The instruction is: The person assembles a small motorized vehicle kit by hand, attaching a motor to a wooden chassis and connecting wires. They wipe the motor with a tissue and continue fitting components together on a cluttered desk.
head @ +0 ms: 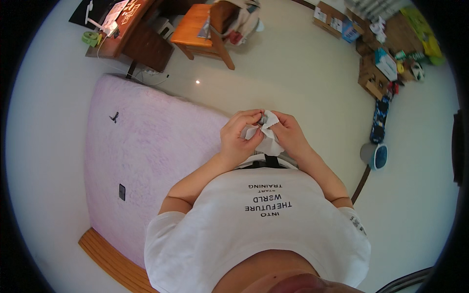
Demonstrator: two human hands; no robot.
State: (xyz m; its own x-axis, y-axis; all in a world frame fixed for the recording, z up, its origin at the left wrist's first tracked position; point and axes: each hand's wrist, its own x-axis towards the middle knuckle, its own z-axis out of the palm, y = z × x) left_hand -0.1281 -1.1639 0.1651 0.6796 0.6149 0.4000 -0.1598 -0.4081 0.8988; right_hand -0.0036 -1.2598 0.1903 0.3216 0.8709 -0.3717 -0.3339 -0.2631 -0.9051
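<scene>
My left hand [240, 135] pinches a small, dark, shiny object [261, 119] between its fingers, in front of my waist. The object is mostly covered by fingers, so its kind cannot be told. A crumpled white tissue or thin cloth [270, 143] is gripped by my right hand [291, 133], and its upper part presses against the side of the dark object. The lower end of the white sheet hangs down between my wrists. The left thumb also touches the sheet.
To the left lies a bed with a pink-purple fluffy cover [157, 146], bearing a phone [122, 192] and a small black item [114, 117]. Beyond are a wooden chair [194, 27] and desk [146, 47]. Cardboard boxes [370, 73], a skateboard [380, 119] and a bin [373, 155] line the right wall.
</scene>
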